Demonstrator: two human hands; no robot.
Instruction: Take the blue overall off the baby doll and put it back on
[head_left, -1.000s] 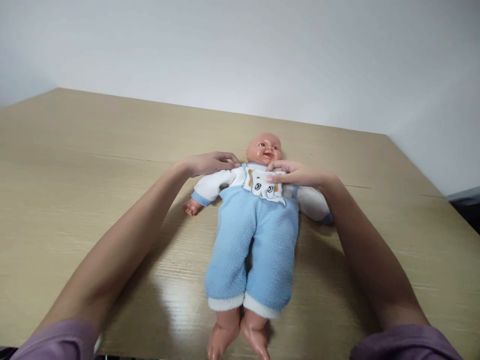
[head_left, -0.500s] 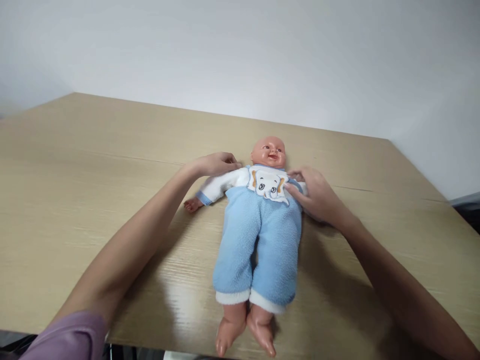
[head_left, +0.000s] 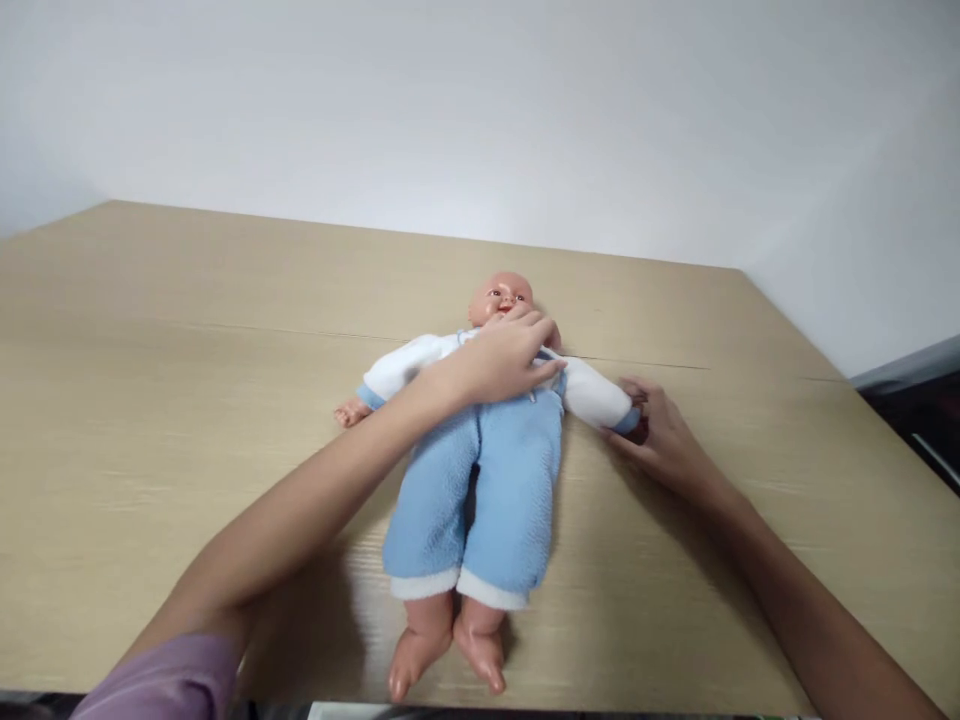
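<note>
A baby doll lies on its back on the table, head away from me and bare feet toward me. It wears blue fleece overalls over a white top with blue cuffs. My left hand reaches across the doll's chest, fingers curled at the shoulder strap beside the neck; it covers the chest patch and part of the chin. On the right, the doll's white sleeve is stretched outward, and my right hand grips its blue cuff end. The doll's hand there is hidden by my fingers.
The light wooden tabletop has a seam running across it behind the doll. A pale wall rises beyond the back edge. Dark objects stand past the right edge, and something white shows below the front edge.
My left hand has moved from beside the doll's other shoulder across to its chest. My right hand has slid outward to the cuff, and that sleeve now extends to the right.
</note>
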